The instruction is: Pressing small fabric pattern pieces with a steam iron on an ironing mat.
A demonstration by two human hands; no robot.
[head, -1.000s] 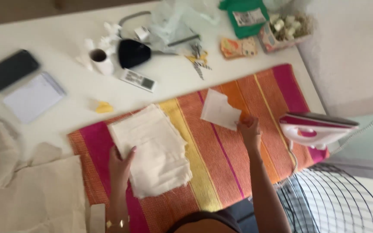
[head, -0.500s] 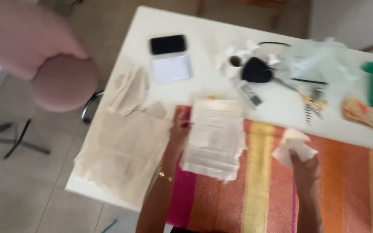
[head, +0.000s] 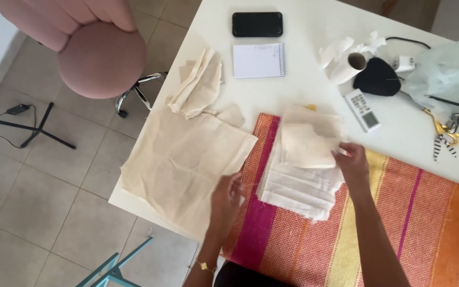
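- While the person leans over the table [head: 304, 90], the left hand [head: 228, 195] rests on the edge of a big cream cloth [head: 184, 162], fingers curled at its hem; I cannot tell whether they pinch it.
- The cloth hangs partly off the table's corner, touching the striped mat [head: 399, 223].
- The right hand [head: 351, 162] grips the edge of a small folded piece [head: 306, 144], which lies on top of a stack [head: 298, 183] of pale cloths on the mat.
- Beyond them lie a notepad [head: 258, 60], a phone [head: 257, 24], a remote [head: 363, 110] and scissors [head: 442, 130].
- A pink chair [head: 99, 56] stands beside the table.
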